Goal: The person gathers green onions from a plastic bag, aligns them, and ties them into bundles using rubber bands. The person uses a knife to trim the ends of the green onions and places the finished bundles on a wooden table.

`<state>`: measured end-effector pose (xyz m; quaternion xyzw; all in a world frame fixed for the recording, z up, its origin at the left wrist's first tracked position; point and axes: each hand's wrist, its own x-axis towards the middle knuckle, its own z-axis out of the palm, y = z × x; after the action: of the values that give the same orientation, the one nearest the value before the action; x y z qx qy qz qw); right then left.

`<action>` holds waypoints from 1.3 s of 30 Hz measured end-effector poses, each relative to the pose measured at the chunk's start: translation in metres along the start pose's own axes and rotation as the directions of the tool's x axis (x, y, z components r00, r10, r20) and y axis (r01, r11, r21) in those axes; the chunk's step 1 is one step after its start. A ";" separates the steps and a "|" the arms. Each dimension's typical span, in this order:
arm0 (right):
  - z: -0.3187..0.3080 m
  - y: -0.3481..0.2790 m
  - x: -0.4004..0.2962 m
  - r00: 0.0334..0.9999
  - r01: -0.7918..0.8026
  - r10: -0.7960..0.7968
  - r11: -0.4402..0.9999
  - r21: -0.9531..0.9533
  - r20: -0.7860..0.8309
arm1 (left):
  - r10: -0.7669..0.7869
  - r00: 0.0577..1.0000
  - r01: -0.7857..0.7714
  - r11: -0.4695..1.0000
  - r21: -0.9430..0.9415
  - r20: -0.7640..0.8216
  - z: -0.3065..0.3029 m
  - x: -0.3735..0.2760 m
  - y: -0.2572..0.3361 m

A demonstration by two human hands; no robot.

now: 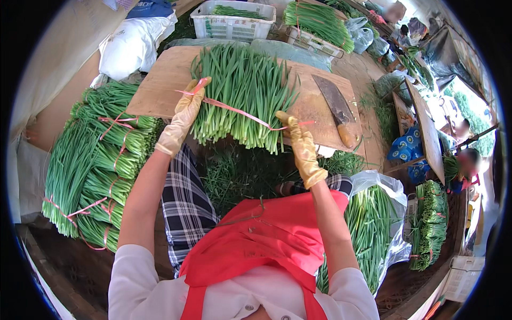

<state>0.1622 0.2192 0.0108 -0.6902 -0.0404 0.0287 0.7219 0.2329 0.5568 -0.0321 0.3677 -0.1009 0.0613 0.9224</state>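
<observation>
A wide, loose bunch of garlic chives [244,92] lies on a wooden board [160,80], its pale stem ends pointing towards me past the near edge. Across the top of the stems runs a pink plastic tie [236,110]. My left hand [185,112], in a yellowish glove, pinches one end of it at the bunch's left side. At the right side my right hand [302,146], gloved alike, has the other end between its fingers. A cleaver [334,100] with a rusty blade and wooden handle rests on the board's right part.
Tied chive bundles [108,160] are stacked at my left. To my right stands a clear plastic bag [370,224] of loose chives. White plastic crates [234,30] with chives sit beyond the board. Leaf scraps [244,176] cover the ground. Other people [466,168] are at the far right.
</observation>
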 end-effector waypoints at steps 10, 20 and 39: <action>0.027 0.005 0.005 0.980 0.066 -0.091 0.988 -0.140 -0.177 | 0.036 0.985 0.068 0.823 0.564 -0.171 0.049 -0.009 -0.050; 0.015 0.005 -0.031 0.994 0.061 -0.096 0.890 -0.452 -0.056 | 0.145 0.978 -0.047 0.856 0.515 -0.152 0.045 -0.028 -0.059; -0.055 0.032 -0.090 0.955 -0.295 0.296 0.955 0.018 0.002 | 0.031 0.962 0.043 0.964 -0.261 0.273 0.054 -0.035 0.213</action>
<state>0.0786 0.1575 -0.0256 -0.6820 0.0635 0.1365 0.7157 0.1508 0.6720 0.1405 0.2463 -0.2338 -0.0071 0.9405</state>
